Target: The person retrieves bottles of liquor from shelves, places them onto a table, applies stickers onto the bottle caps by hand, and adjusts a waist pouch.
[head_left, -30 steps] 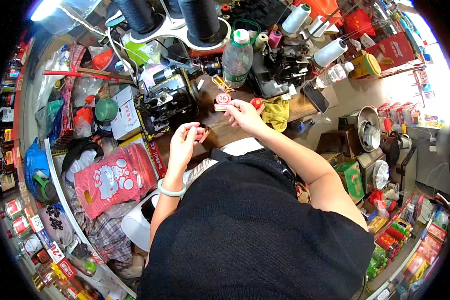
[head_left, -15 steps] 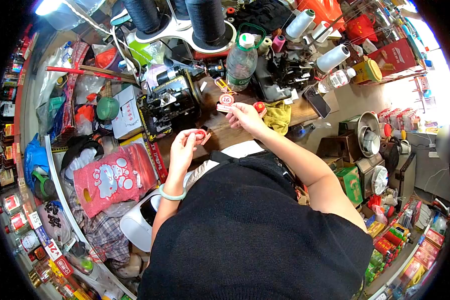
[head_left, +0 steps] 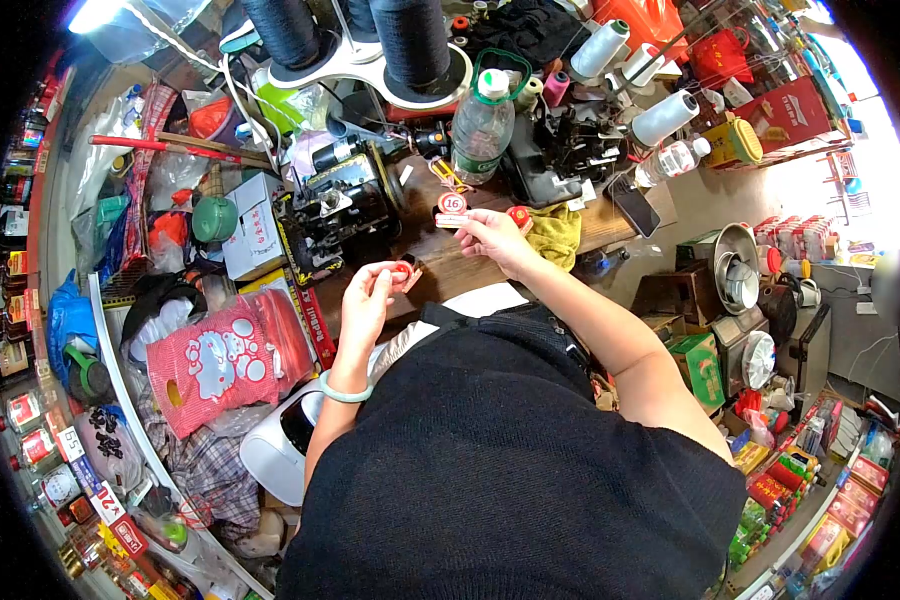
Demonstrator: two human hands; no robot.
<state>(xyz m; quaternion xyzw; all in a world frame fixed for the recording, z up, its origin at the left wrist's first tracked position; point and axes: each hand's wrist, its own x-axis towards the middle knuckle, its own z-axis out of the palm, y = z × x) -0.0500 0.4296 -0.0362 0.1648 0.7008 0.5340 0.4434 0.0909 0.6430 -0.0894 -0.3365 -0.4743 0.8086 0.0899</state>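
Note:
My right hand (head_left: 495,243) pinches the lower edge of a small red-and-white tag (head_left: 452,204) with a round top marked 16, held upright over the wooden table (head_left: 450,268). In my left hand (head_left: 370,295), thumb and fingers close on a small red-and-white piece (head_left: 401,273), partly covered by the fingers. Just past my right hand lies another red round piece (head_left: 519,215), beside a yellow-green cloth (head_left: 554,236). Yellow-handled snips (head_left: 450,176) lie behind the tag.
A black sewing machine (head_left: 338,215) stands left of my hands, another dark machine (head_left: 560,160) at the back right. A large plastic bottle (head_left: 483,128) stands between them. Black thread cones (head_left: 410,45) rise behind. A phone (head_left: 634,207) lies at the table's right edge, near white thread cones (head_left: 665,118).
The tag in my right hand has dipped slightly and its lower part is turned a little differently. Both hands stay almost in place with the same grips.

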